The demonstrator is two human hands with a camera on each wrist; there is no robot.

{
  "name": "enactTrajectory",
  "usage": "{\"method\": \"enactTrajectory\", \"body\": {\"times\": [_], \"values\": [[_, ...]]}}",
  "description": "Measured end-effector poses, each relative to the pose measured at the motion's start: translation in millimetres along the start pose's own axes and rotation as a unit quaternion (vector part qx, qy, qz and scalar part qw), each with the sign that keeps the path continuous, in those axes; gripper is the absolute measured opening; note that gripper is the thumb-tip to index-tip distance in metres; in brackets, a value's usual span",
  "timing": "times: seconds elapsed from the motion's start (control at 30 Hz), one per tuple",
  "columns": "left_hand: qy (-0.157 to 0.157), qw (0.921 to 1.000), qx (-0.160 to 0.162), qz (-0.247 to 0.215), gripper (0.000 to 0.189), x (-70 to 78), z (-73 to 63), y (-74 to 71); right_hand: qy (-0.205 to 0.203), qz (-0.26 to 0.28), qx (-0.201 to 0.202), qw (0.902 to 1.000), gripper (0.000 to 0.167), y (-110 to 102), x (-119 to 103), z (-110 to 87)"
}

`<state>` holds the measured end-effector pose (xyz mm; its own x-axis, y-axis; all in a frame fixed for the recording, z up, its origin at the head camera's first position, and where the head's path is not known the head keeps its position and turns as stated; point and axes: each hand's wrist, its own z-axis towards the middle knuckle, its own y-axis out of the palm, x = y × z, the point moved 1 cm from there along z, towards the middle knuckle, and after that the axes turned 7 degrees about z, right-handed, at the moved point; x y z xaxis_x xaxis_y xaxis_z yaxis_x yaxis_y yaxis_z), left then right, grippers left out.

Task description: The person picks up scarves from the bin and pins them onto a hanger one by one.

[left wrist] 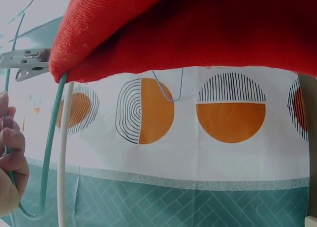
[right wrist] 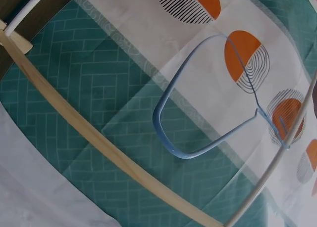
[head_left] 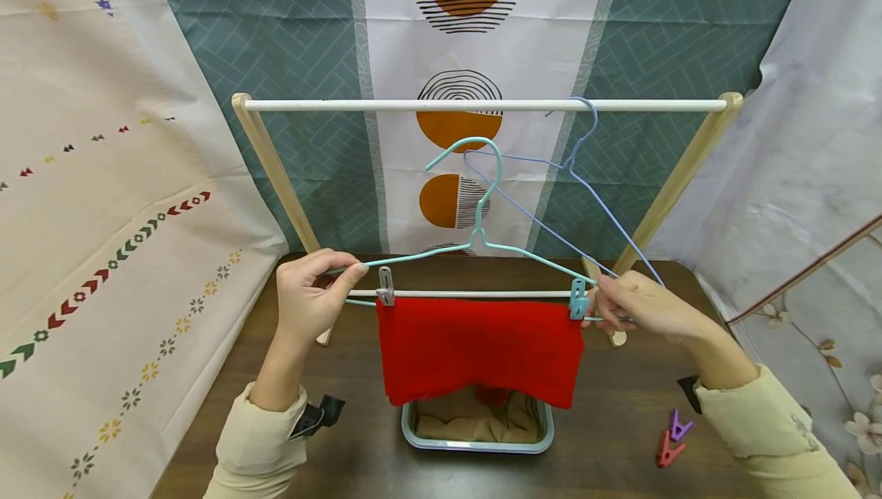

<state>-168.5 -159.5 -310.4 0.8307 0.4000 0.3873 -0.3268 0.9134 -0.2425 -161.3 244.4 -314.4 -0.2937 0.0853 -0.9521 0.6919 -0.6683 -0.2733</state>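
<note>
A mint-green hanger is held up between both hands, its hook pointing up. My left hand pinches the hanger's left shoulder between thumb and fingers; the left wrist view shows those fingers curled round it. At the other end, my right hand grips the hanger's right corner, fingertips right beside a light blue clothespin. A red cloth hangs over the hanger's lower bar, clipped on the left by a grey clothespin and on the right by the blue one. The right wrist view barely catches my right hand.
Behind stands a wooden rack with a white top rod, where a blue hanger hangs at right. Below the cloth sits a grey basin with brown fabric inside. Purple and red clothespins lie on the table at right.
</note>
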Motion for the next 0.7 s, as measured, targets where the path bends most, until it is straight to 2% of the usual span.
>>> {"method": "enactTrajectory", "body": {"times": [0.17,0.3,0.4,0.5,0.6,0.7], "values": [[0.008,0.9992,-0.013,0.037,0.007,0.7,2.3,0.2,-0.036,0.030,0.016,0.9988,0.047,6,0,-2.9],[0.024,0.9968,-0.009,0.076,0.004,0.8,3.0,1.5,-0.045,0.041,0.031,0.9977,0.046,9,-1,-4.9],[0.034,0.9941,0.008,0.103,0.014,-0.2,1.6,1.3,-0.049,0.042,0.044,0.9970,0.046,11,-1,-6.5],[0.033,0.9914,0.038,0.121,0.029,-1.8,-1.8,-1.1,-0.046,0.046,0.062,0.9960,0.046,12,0,-8.2],[0.020,0.9896,0.065,0.126,0.039,-4.6,-6.8,-5.9,-0.035,0.046,0.082,0.9949,0.046,13,0,-8.8],[-0.007,0.9893,0.078,0.123,0.032,-8.3,-13.0,-12.8,-0.021,0.031,0.111,0.9931,0.047,15,-1,-7.7]]}}
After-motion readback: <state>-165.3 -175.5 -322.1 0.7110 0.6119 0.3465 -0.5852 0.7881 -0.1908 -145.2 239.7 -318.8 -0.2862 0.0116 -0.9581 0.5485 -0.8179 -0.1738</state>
